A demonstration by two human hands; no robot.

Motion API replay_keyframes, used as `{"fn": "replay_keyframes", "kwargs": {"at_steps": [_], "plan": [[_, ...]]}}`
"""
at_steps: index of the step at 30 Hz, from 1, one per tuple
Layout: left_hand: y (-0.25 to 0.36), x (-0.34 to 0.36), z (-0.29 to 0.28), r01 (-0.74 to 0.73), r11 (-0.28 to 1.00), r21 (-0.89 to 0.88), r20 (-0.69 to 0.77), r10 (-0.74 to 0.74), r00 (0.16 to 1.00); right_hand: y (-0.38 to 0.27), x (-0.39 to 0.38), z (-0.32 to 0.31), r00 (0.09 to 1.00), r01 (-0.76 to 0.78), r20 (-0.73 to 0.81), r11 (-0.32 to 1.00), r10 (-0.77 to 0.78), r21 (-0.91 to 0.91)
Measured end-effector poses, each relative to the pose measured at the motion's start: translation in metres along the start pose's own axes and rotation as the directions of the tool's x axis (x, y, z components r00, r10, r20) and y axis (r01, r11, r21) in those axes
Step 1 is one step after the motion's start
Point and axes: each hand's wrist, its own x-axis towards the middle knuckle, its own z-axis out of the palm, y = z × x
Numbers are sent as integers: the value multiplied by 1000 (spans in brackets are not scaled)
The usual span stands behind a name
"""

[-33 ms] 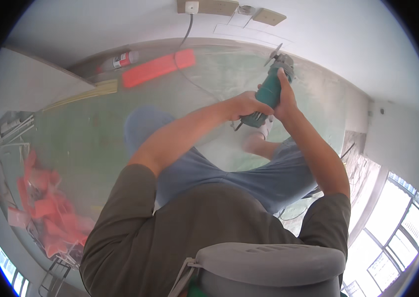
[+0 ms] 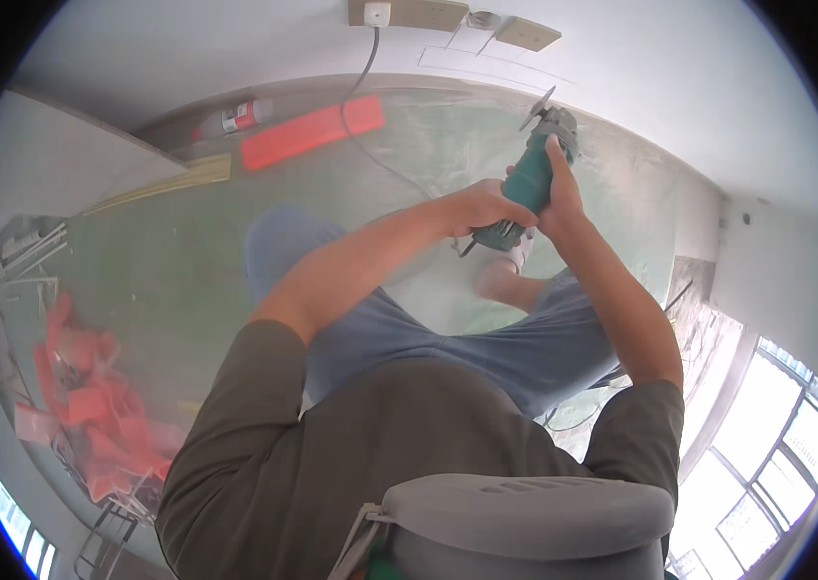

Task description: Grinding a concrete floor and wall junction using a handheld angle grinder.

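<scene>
A green angle grinder (image 2: 529,180) with a grey head is held out before me, close to the foot of the white wall. Its thin disc (image 2: 537,108) stands edge-on toward the wall and looks apart from it. My left hand (image 2: 486,205) wraps the rear of the body. Higher up the body, on its right side, my right hand (image 2: 561,199) is closed with the thumb along the casing. Thin dark lines (image 2: 496,68) mark out a rectangle on the white wall (image 2: 621,58) ahead of the disc.
A grey cord (image 2: 367,72) runs from a white plug (image 2: 377,14) down to the green, dusty floor (image 2: 186,251). Nearby lie a red-orange bar-shaped piece (image 2: 312,132) and a plastic bottle (image 2: 240,118). Crumpled red-orange material (image 2: 100,406) is heaped at left. Haze hangs in the air.
</scene>
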Motion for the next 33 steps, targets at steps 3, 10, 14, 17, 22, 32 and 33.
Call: {"fn": "replay_keyframes", "kwargs": {"at_steps": [3,10,14,17,22,32,33], "plan": [[0,-1,5,18,999,38,-5,-17,1000,3,-6,-7,999,39,26,999,-39,29],[-3,-2,4,37,995,92,-49,-32,998,12,-5,-9,999,28,25,999,-29,15],[0,-3,0,39,988,146,-43,-33,999,16,-1,-10,999,28,33,999,-29,43],[-6,-6,3,-38,995,93,-43,42,998,18,-1,-3,1000,12,-11,1000,-12,9],[4,-41,21,24,834,552,-213,113,970,11,-6,4,997,-29,-68,998,32,47],[65,-99,-141,311,332,890,-431,835,343,-14,1,-20,999,-13,-38,978,22,210],[77,-95,-158,395,341,853,-461,847,265,-19,-1,-18,999,-7,-40,971,17,239]]}}
